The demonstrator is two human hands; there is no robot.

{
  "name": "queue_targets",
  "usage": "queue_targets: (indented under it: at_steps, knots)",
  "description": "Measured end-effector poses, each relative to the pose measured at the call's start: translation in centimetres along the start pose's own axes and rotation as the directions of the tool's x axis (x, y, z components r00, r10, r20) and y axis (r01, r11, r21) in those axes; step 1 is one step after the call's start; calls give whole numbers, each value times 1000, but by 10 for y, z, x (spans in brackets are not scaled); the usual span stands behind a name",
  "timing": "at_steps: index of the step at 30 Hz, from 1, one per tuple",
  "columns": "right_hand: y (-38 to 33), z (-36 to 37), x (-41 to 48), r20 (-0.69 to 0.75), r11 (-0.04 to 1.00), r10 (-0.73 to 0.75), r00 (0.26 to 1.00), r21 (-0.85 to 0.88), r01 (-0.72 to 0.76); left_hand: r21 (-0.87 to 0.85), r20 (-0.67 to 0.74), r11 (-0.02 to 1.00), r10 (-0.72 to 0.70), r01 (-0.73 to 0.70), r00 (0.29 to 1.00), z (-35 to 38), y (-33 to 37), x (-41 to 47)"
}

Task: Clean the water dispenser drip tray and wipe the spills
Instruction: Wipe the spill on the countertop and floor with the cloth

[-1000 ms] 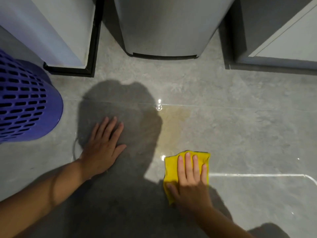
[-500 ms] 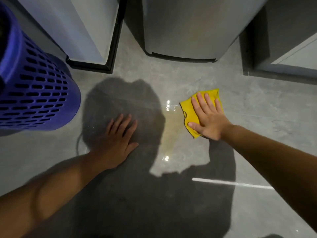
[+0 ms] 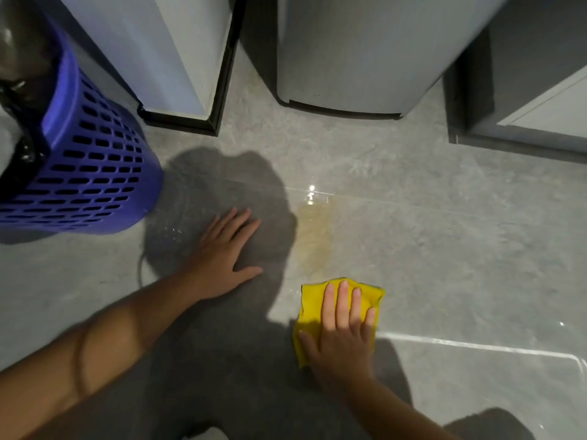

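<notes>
A yellowish spill (image 3: pixel 316 239) stains the grey tiled floor (image 3: pixel 444 249) in front of the grey water dispenser base (image 3: pixel 349 58). My right hand (image 3: pixel 343 331) presses flat, fingers straight, on a yellow cloth (image 3: pixel 309 309) lying on the floor just below the spill's near end. My left hand (image 3: pixel 222 252) rests palm down on the floor to the left of the spill, fingers spread and holding nothing. The drip tray is not in view.
A blue perforated basket (image 3: pixel 85 173) lined with a dark bag stands at the left. A white cabinet with a black plinth (image 3: pixel 178 74) sits left of the dispenser, and a grey cabinet (image 3: pixel 524 100) at the right. My shadow covers the floor's middle.
My right hand has pulled the yellow cloth back from the far end of the spill, near the dispenser, toward me. My left hand has stayed planted on the floor.
</notes>
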State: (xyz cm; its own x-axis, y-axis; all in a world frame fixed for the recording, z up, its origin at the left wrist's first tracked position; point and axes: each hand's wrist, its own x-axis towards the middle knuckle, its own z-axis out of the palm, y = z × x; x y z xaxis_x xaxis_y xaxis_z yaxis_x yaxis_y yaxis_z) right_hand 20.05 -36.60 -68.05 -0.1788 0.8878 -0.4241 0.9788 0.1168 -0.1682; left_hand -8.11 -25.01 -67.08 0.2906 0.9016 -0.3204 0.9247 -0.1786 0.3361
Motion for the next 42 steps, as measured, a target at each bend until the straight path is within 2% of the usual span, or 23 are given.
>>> queue_targets:
  at_steps: [3,6,10,14,17,19,22,25,28,31,33,37,40,42]
  knots:
    - [-37,-11,31,-19,982,169,985,86,-167,-47,-21,993,-107,106,994,-11,-12,-14]
    - [-21,-34,83,1,960,248,969,133,-246,60,36,967,-249,247,968,-15,-24,-31]
    - [23,-63,145,-16,952,270,963,157,-264,159,85,961,-241,226,967,-16,-27,-34]
    - [56,-98,201,-13,996,85,996,26,-85,192,70,951,-261,244,963,-18,-22,-29]
    - [61,-121,240,44,988,-121,992,-93,125,187,72,952,-261,244,963,-19,-22,-30]
    - [55,-126,247,81,942,-266,961,-192,277,162,70,955,-262,248,963,-19,-22,-30]
    - [53,-120,224,136,816,-460,877,-323,478,148,65,954,-274,262,960,-20,-20,-31]
    - [66,-97,162,123,784,-511,851,-339,520,141,75,957,-266,254,961,-22,-20,-31]
    - [66,-53,76,26,868,-438,898,-247,431,128,84,960,-261,249,962,-25,-19,-32]
    - [25,-8,7,21,958,-243,970,-152,243,96,80,962,-264,256,961,-26,-19,-33]
    - [-21,4,-5,60,994,-79,995,-64,83,65,85,963,-266,261,960,-26,-20,-34]
    - [-82,-13,48,-38,984,159,986,89,-156,58,53,965,-260,257,964,-24,-20,-35]
    - [-80,-43,122,-7,919,326,945,239,-315,66,49,967,-248,244,968,-21,-22,-35]
    - [-66,-61,171,1,889,369,930,293,-353,76,52,967,-246,242,968,-20,-23,-34]
